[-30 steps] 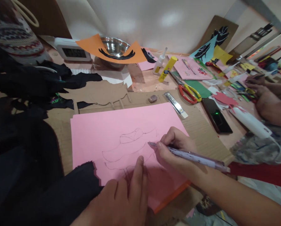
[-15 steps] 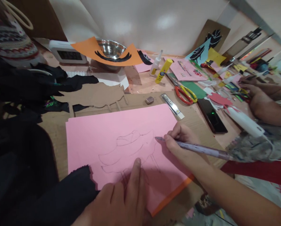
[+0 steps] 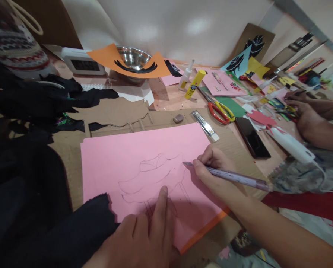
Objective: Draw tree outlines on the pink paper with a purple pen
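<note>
A pink sheet of paper (image 3: 107, 156) lies over other sheets, one orange at the lower edge. It carries a thin pencil drawing (image 3: 152, 180) of an animal-like outline with legs. My left hand (image 3: 146, 238) rests flat on the lower part of the sheet, index finger stretched across the drawing and hiding some of its lines. In a pinch, my right hand (image 3: 211, 165) holds a pale purple mechanical pencil (image 3: 236, 176), its tip at the upper right of the drawing. Beyond the paper sit a small eraser (image 3: 178, 118) and a slim clear case of pencil leads (image 3: 205, 125).
Red-and-yellow scissors (image 3: 221, 111), a phone (image 3: 252, 137), a glue stick (image 3: 195, 85) and a glue bottle (image 3: 186, 76) stand or lie behind. A cardboard cutout (image 3: 113, 113), a metal bowl (image 3: 133, 57) and a clock (image 3: 84, 63) are further left. Another person's hands (image 3: 308, 115) work at right.
The view has shifted slightly. The pencil tip stays near the same spot at the drawing's upper right, and my left hand keeps its place on the paper. The phone's green glint is gone.
</note>
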The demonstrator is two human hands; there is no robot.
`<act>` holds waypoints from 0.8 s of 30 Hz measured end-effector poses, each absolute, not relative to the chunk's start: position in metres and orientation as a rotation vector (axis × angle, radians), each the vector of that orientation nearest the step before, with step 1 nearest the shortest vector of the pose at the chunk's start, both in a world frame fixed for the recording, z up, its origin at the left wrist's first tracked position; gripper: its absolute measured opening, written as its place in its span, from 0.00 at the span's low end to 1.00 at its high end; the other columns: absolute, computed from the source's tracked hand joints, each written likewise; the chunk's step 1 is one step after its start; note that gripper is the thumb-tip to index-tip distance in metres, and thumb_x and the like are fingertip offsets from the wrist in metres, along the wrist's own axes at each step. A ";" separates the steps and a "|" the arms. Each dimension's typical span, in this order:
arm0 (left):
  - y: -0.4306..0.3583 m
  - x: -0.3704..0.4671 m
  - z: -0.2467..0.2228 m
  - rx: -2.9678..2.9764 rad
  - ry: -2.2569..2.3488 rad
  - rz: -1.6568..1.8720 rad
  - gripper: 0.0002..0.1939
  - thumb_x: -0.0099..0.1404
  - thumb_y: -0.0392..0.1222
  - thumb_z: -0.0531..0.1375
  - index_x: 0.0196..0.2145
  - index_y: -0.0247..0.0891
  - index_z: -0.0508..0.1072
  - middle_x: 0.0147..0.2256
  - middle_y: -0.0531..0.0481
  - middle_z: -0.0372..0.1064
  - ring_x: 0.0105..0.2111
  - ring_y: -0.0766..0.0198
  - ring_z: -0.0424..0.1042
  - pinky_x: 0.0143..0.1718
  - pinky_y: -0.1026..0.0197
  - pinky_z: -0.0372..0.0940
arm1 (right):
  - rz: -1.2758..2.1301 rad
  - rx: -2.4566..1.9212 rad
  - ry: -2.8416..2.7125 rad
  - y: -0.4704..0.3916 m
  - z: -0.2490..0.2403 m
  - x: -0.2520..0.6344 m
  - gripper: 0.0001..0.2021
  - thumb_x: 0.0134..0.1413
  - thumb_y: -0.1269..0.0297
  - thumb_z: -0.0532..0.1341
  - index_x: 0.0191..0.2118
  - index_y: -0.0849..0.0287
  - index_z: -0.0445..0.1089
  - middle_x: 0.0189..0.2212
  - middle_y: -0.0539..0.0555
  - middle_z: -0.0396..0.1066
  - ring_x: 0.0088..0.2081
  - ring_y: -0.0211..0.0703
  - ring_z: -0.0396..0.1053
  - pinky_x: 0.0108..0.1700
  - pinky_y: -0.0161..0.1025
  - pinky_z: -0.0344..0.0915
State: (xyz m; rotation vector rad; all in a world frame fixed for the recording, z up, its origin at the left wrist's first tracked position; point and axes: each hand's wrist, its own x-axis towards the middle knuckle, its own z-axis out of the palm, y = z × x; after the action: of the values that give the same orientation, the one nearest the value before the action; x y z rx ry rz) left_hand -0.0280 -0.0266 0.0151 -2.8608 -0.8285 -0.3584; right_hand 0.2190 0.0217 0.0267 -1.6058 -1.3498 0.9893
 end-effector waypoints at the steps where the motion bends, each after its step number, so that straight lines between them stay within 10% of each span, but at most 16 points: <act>1: -0.027 -0.028 0.014 -2.872 -0.826 -0.353 0.20 0.75 0.33 0.56 0.60 0.30 0.77 0.57 0.32 0.81 0.25 0.62 0.79 0.23 0.61 0.68 | 0.993 -1.612 -1.349 0.022 0.027 0.219 0.17 0.62 0.65 0.67 0.29 0.49 0.57 0.20 0.40 0.56 0.21 0.37 0.53 0.26 0.37 0.58; 24: -0.024 -0.028 0.030 -2.924 -0.745 -0.187 0.27 0.71 0.30 0.57 0.65 0.23 0.74 0.60 0.24 0.77 0.25 0.65 0.78 0.24 0.63 0.69 | 0.932 -1.674 -1.360 0.019 0.027 0.220 0.17 0.61 0.63 0.69 0.28 0.48 0.60 0.20 0.46 0.63 0.22 0.42 0.61 0.23 0.40 0.57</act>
State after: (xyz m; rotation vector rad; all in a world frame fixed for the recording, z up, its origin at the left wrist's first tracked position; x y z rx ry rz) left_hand -0.0280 -0.0235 0.0300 -2.9241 -0.7452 -0.1867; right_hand 0.2201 0.0186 0.0274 -1.6741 -1.3603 0.9323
